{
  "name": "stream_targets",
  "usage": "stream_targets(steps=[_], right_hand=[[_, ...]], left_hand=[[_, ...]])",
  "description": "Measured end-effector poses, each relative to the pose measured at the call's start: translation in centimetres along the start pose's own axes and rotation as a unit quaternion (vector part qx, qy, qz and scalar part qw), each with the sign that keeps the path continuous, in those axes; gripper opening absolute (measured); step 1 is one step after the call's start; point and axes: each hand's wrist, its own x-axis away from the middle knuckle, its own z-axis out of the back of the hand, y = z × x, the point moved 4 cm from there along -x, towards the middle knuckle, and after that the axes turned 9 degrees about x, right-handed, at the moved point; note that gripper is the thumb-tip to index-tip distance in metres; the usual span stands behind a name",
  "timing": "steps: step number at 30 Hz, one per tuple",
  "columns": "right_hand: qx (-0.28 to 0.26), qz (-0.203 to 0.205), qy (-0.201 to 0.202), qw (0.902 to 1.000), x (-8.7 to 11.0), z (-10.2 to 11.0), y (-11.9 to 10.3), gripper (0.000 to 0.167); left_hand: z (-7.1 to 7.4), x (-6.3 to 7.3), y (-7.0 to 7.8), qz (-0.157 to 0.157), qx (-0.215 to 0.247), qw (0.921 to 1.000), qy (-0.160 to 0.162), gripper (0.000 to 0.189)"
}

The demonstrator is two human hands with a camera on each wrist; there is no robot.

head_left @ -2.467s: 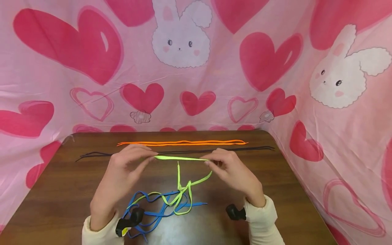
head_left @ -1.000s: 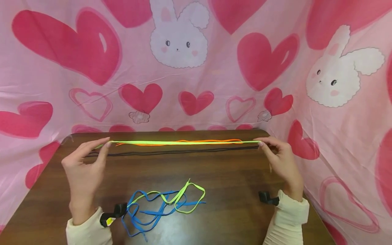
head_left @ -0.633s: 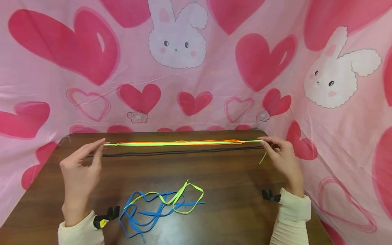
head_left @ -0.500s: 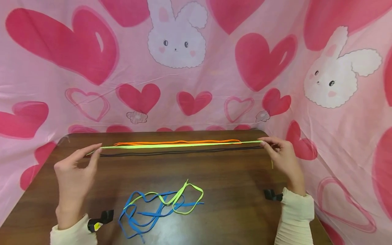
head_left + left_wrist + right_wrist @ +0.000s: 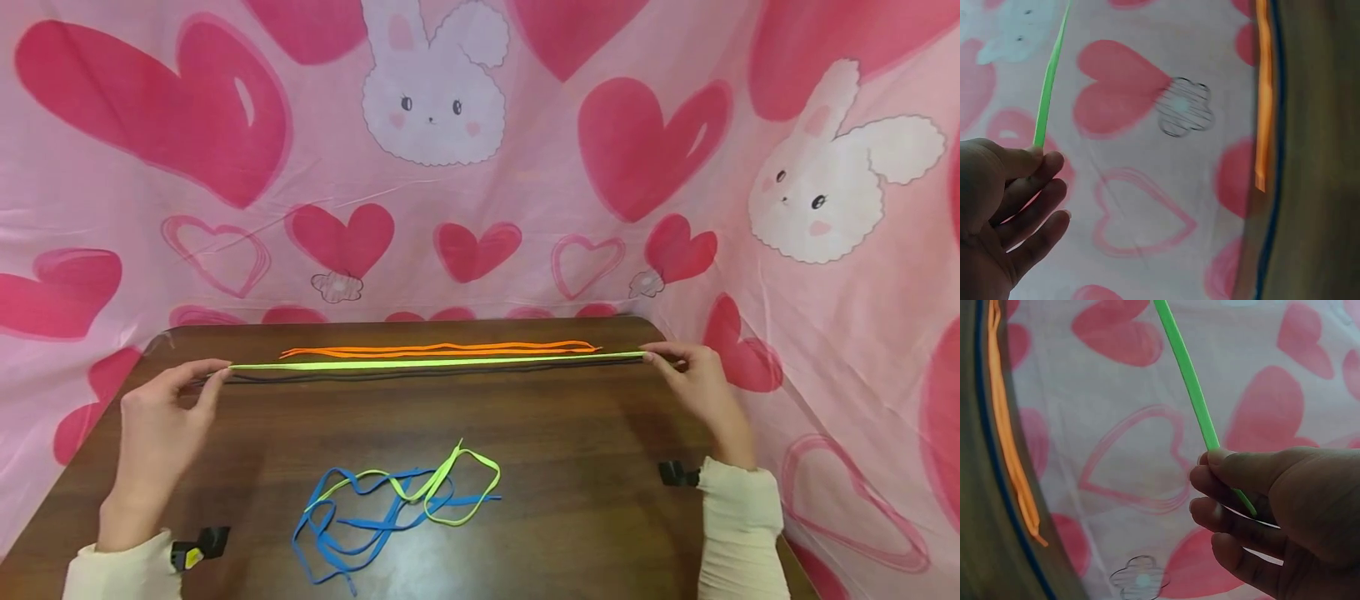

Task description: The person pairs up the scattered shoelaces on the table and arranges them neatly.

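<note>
Lime lace [image 5: 442,362] taut between 2 grips [image 5: 161,425] [image 5: 705,392]

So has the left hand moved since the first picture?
Yes, leftward: in the head view, the left hand reached rightward past the left end of the orange lace; now it is wholly left of that end.

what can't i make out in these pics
Head view: the left end of the dark lace, behind the left hand.
Head view: whether the blue lace and loose lime lace are knotted or merely crossing; too small.
Left wrist view: one end of the stretched lime lace, hidden in the hand's grip.
Right wrist view: that lace's far part, cut off by the top edge.
</note>
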Motion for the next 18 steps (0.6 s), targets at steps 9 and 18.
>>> stream_targets(steps=[9,18], right_hand=[[0.062,-0.075,-0.042,0.9944,-0.4,-2.3,2.2,0.023],[0.085,-0.052,-0.108,0.9891,-1.7,-5.0,3.1,0.014]], left_hand=[[-0.5,0.9,-3.8,0.074,-0.084,0.9887,-0.099,0.01],[-1.9,1.4,-6.3,0.107,-0.105,0.9734,-0.173,0.013]])
